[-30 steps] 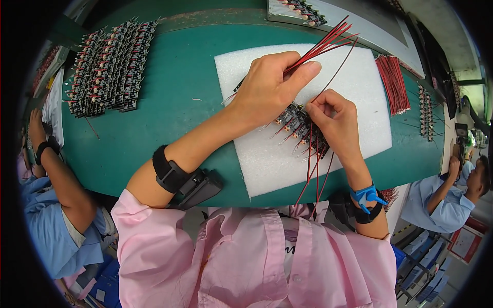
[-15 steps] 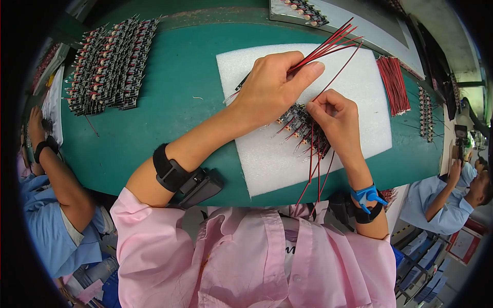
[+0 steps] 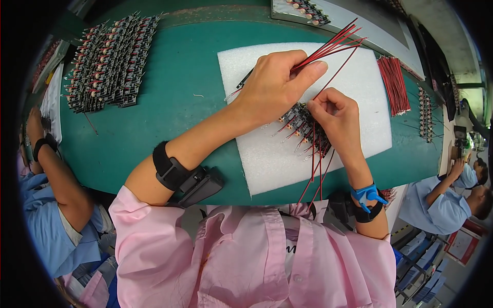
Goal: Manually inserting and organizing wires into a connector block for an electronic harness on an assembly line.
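My left hand (image 3: 275, 84) is closed round a bundle of red and black wires (image 3: 334, 47), whose ends fan out to the upper right. Just right of it, my right hand (image 3: 334, 114) pinches a single wire (image 3: 343, 69) between thumb and finger; its lower end is hidden by the fingertips. Below both hands a panel of small circuit boards (image 3: 300, 123) lies on a white foam sheet (image 3: 272, 164). Several wires (image 3: 316, 177) trail from the panel toward my body. A dark strip and thin leads poke out past the left hand's far side.
Stacked circuit-board panels (image 3: 110, 61) stand at the far left of the green table (image 3: 190, 72). A bundle of red wires (image 3: 394, 84) and another board strip (image 3: 425, 114) lie at the right. A metal ledge (image 3: 354, 31) runs along the back. Co-workers sit at both sides.
Both hands keep nearly the same place and grip. The whole picture has shifted very slightly.
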Demonstrator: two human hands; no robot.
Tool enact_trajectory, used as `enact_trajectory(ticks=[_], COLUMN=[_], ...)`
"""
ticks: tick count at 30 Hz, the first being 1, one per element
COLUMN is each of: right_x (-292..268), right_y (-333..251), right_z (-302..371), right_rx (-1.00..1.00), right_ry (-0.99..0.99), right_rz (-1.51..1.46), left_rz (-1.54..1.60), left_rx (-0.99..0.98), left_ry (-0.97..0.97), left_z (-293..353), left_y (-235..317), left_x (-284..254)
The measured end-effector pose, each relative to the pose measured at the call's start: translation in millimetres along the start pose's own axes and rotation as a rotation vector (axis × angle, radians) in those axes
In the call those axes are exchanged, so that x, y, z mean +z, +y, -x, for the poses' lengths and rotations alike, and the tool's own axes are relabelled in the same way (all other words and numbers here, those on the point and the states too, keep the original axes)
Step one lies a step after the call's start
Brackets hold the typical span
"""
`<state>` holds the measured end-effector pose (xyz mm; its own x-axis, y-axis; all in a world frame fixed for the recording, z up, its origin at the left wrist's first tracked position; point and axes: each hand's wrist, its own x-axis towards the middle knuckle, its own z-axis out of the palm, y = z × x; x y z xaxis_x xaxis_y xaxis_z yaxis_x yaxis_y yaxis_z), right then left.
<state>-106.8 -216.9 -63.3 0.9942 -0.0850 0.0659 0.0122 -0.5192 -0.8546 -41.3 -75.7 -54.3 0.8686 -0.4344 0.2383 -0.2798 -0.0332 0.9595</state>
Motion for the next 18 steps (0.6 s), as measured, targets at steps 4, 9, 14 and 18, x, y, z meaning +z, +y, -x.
enact_trajectory(ticks=[4, 9, 14, 18], right_x=[-1.3, -3.4, -2.1, -0.3], right_y=[-0.5, -3.4, -2.7, -2.1], right_z=[0.3, 1.2, 1.9, 2.1], right_rx=[-0.013, -0.012, 0.01, 0.024], right_ry=[-0.006, 0.001, 0.022, 0.042], right_rz=[-0.01, -0.003, 0.002, -0.014], left_rz=[0.007, -0.012, 0.001, 0.008], left_rx=[0.001, 0.016, -0.012, -0.037], left_ry=[0.007, 0.023, 0.014, -0.013], left_z=[0.1, -0.2, 0.7, 1.5], left_y=[0.3, 0.4, 1.8, 1.4], left_x=[0.2, -0.3, -1.4, -2.1])
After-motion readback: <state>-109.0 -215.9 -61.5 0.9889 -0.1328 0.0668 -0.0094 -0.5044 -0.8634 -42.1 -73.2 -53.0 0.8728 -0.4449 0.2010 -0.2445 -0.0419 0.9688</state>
